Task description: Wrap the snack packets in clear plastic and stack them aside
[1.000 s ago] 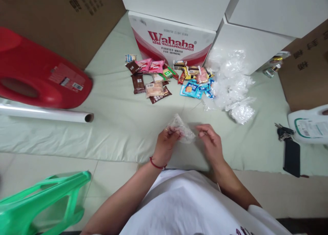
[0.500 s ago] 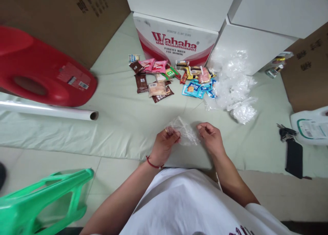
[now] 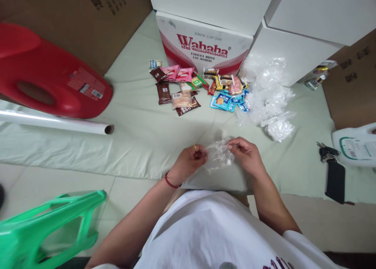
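Observation:
A clear plastic bag (image 3: 219, 156) is stretched between my two hands, just above the green cloth. My left hand (image 3: 192, 159), with a red cord at the wrist, pinches the bag's left side. On the opposite side my right hand (image 3: 244, 151) grips its edge between thumb and fingers. Beyond them lie small wrapped snacks: brown packets (image 3: 163, 93), pink packets (image 3: 185, 74), a tan wrapped cake (image 3: 181, 100) and blue packets (image 3: 222, 101). To their right a heap of clear plastic bags (image 3: 272, 98) rests on the cloth.
A red jug (image 3: 58, 77) and a white roll (image 3: 58, 122) lie at the left. Boxes, one marked Wahaha (image 3: 205, 42), stand at the back. Keys (image 3: 327, 152), a black flat case (image 3: 335, 181) and a white bottle (image 3: 355, 145) lie right. A green stool (image 3: 55, 222) stands lower left.
My right hand has taken hold of the bag's right edge, where before it was beside it. The bag has shifted slightly right and is spread between both hands.

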Demonstrator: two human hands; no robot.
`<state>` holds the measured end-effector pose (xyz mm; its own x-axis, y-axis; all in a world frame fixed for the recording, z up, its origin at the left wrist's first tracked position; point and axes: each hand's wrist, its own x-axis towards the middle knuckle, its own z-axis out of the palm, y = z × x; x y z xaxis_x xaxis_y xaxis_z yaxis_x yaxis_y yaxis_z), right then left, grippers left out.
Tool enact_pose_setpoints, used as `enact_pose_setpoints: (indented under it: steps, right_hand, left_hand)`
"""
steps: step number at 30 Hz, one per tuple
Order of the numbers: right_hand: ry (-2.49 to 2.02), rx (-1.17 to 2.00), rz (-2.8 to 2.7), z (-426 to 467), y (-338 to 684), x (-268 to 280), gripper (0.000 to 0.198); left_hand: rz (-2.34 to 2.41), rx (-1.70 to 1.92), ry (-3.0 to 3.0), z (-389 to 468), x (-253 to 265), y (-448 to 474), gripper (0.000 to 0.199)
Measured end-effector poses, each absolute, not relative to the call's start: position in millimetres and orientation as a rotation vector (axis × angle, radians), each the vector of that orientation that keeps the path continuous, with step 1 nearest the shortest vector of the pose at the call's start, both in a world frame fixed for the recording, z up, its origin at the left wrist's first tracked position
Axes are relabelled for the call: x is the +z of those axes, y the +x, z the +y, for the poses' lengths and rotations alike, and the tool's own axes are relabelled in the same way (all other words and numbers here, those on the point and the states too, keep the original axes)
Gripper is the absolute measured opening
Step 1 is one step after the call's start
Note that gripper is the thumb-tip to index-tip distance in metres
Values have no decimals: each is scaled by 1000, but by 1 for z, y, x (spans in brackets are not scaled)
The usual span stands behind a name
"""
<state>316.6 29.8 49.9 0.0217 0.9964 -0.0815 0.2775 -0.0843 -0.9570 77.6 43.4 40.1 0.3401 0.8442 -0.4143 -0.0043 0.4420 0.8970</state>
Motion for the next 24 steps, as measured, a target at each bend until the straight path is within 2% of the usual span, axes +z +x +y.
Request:
enact_pose_setpoints:
  steps: [4, 10, 13, 17, 24]
  right_hand:
    - [-1583, 1122, -1314, 36, 335, 64, 28]
    - [-1656, 1221, -1255, 35, 339, 71, 37]
    - [-1609, 1284, -1219, 34, 340, 70, 37]
    - [-1574, 1272, -1084, 41, 350, 71, 38]
    - [-1496, 1125, -919, 66, 356, 69, 44]
  left_hand:
    - [1265, 684, 1206, 51, 36, 63, 13]
    - [1328, 990, 771, 55, 33, 71, 10]
    - [1437, 1067, 838, 53, 35, 75, 9]
    - [1356, 1005, 1015, 50, 39, 71, 17]
    - [1154, 845, 960, 45, 38, 72, 33]
